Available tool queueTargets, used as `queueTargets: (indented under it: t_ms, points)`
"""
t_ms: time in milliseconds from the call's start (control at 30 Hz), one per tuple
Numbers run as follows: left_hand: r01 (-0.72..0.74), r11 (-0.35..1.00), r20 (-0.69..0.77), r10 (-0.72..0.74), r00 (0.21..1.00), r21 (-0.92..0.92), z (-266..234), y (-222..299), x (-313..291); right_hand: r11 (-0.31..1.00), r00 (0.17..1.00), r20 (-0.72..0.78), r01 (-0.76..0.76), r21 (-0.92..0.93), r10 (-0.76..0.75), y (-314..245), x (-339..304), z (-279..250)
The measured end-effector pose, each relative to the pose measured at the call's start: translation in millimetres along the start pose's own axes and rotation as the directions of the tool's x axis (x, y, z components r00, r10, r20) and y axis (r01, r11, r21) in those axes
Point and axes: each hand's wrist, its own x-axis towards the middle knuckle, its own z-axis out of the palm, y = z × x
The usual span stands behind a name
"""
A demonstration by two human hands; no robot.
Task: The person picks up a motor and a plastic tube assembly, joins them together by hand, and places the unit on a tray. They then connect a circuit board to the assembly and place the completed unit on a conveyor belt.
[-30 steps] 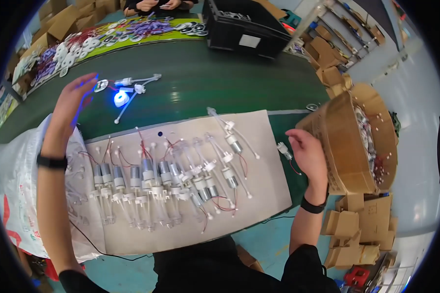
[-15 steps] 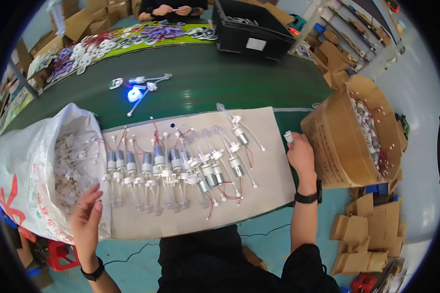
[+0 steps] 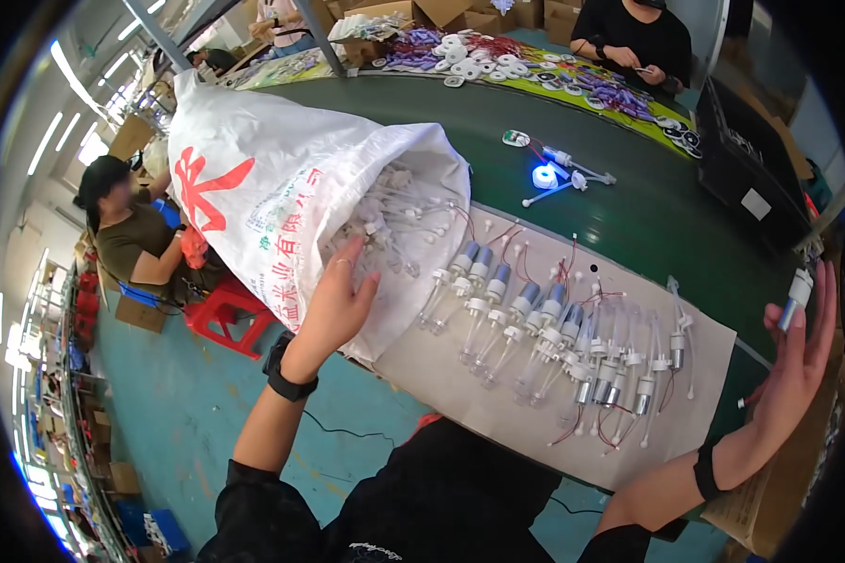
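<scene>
My left hand (image 3: 333, 305) is at the mouth of a white woven sack (image 3: 253, 188), its thumb apart from the fingers and nothing visibly in its grasp. Its fingertips reach the clear plastic tube fittings (image 3: 399, 220) heaped inside. Far to the right, my right hand (image 3: 793, 375) holds up a small motor (image 3: 796, 298) with a white head and a blue-silver body, pinched by the thumb against the fingers. Between my hands, a beige board (image 3: 422, 375) carries rows of similar motors (image 3: 526, 300) with white collars, clear tubes and red wires.
Beyond the board, a lit blue-white lamp assembly (image 3: 546, 176) lies on the green bench (image 3: 629, 220). A black crate (image 3: 746, 174) stands at the right, a cardboard box (image 3: 770, 479) at lower right. Co-workers sit across the bench and at left, near a red stool (image 3: 225, 314).
The view has swung left, bringing the whole sack and a seated co-worker into sight. My left hand has moved to the sack's fittings. The motor stays in my right hand, its body now showing.
</scene>
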Motion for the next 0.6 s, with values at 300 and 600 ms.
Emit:
queueTargets:
  t_ms: [300, 600]
  points:
    - [-0.287, 0.88, -0.108, 0.35, 0.931, 0.378, 15.3, 3.6, 109.7, 1.0, 0.997, -0.078, 0.005, 0.022, -0.003, 22.3, 13.4, -48.0]
    - [-0.138, 0.911, 0.343, -0.004, 0.939, 0.389, 52.7, -70.3, 231.4, 0.998, 0.998, -0.069, 0.006, 0.068, -0.001, 27.9, 15.6, -52.5]
